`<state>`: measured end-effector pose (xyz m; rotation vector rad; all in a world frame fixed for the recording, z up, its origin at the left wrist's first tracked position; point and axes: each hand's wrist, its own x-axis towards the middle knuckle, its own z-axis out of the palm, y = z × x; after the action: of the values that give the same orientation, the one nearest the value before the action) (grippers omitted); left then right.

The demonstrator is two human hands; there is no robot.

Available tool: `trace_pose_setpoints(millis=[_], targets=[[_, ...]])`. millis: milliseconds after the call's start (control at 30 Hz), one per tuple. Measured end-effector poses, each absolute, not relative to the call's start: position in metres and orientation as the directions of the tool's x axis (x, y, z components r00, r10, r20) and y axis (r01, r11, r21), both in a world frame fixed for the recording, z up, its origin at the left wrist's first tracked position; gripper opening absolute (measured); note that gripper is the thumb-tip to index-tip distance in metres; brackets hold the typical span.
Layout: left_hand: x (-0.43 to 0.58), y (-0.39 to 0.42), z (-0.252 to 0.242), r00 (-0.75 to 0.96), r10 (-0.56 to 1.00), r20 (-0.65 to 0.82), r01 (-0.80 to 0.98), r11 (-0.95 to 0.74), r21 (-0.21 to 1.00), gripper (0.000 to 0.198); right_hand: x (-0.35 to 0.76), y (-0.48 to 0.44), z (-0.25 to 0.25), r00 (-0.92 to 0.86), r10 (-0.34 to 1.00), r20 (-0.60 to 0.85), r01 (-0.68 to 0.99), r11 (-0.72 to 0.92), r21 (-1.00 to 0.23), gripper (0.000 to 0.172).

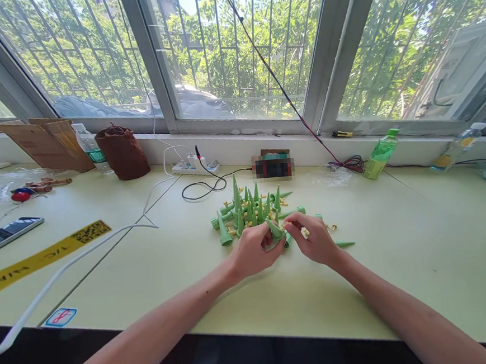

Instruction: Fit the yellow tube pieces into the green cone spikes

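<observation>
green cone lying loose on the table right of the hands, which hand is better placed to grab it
Right, probably. The right hand sits just beside that loose cone, though it pinches a small pale piece. The left hand is farther off and grips another green cone.

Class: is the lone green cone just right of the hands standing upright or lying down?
Lying down: the cone rests lengthwise on the table, with its tip pointing right.

We look through one camera worn on the head, facing forward and down over the counter toward the window at twelve o'clock, close above the left hand and right hand near centre.
</observation>
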<state>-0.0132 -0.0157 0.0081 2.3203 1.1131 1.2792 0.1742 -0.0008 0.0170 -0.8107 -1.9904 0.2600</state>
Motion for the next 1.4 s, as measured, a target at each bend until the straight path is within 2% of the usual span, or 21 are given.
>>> trace_pose_setpoints(millis=[167, 333, 467, 700, 900, 1000, 1100, 1233, 1400], targets=[[-0.0131, -0.0157, 0.0087, 0.324, 0.727, 0.605, 0.494, -0.676, 0.547, 0.031, 0.1736, 0.0013, 0.0164, -0.329, 0.64, 0.695, 0.474, 0.748, -0.465, 0.03], [-0.0134, -0.0144, 0.0071, 0.309, 0.74, 0.597, 0.482, -0.663, 0.573, 0.027, 0.1746, -0.0021, 0.0179, -0.33, 0.659, 0.676, 0.428, 0.743, -0.515, 0.017], [-0.0142, -0.0148, 0.0062, 0.293, 0.76, 0.58, 0.502, -0.639, 0.583, 0.024, 0.1746, -0.0028, 0.0173, -0.343, 0.645, 0.683, 0.406, 0.757, -0.512, 0.014], [-0.0138, -0.0165, 0.0091, 0.325, 0.73, 0.601, 0.503, -0.671, 0.544, 0.025, 0.1747, 0.0008, 0.0148, -0.321, 0.634, 0.704, 0.466, 0.752, -0.466, 0.033], [-0.0141, -0.016, 0.0092, 0.313, 0.739, 0.596, 0.502, -0.661, 0.557, 0.02, 0.1757, -0.0013, 0.0155, -0.335, 0.646, 0.686, 0.408, 0.756, -0.512, 0.017], [-0.0148, -0.0158, 0.0082, 0.312, 0.737, 0.599, 0.503, -0.663, 0.554, 0.019, 0.175, -0.0019, 0.0166, -0.336, 0.632, 0.699, 0.405, 0.767, -0.498, 0.016], [-0.015, -0.0162, 0.0084, 0.335, 0.737, 0.587, 0.505, -0.666, 0.549, 0.014, 0.1748, -0.0012, 0.017, -0.323, 0.615, 0.719, 0.433, 0.772, -0.465, 0.022], [-0.0144, -0.017, 0.0112, 0.339, 0.739, 0.582, 0.515, -0.664, 0.543, 0.02, 0.1755, -0.0007, 0.0169, -0.316, 0.605, 0.731, 0.447, 0.775, -0.447, 0.029], [-0.0138, -0.0171, 0.0131, 0.325, 0.706, 0.629, 0.512, -0.691, 0.511, 0.017, 0.1753, -0.0036, 0.0176, -0.319, 0.619, 0.717, 0.372, 0.778, -0.506, 0.009]])
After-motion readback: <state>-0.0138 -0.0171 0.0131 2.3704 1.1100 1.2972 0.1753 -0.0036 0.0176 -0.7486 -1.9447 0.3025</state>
